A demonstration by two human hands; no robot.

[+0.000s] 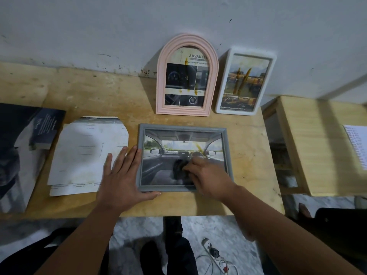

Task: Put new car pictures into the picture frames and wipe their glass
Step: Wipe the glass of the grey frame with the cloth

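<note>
Plainly the wiping step is in hand: on the grey frame (183,158), flat below the pink frame (186,76), the right hand (206,173) pinches a dark cloth (179,167) while the flat, spread left hand (123,175) braces its edge; next, the yellow smear (199,147).

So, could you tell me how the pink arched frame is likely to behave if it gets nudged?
The pink arched frame stands leaning against the wall, so it could probably tip or slide. Its glazed front looks fragile.
</note>
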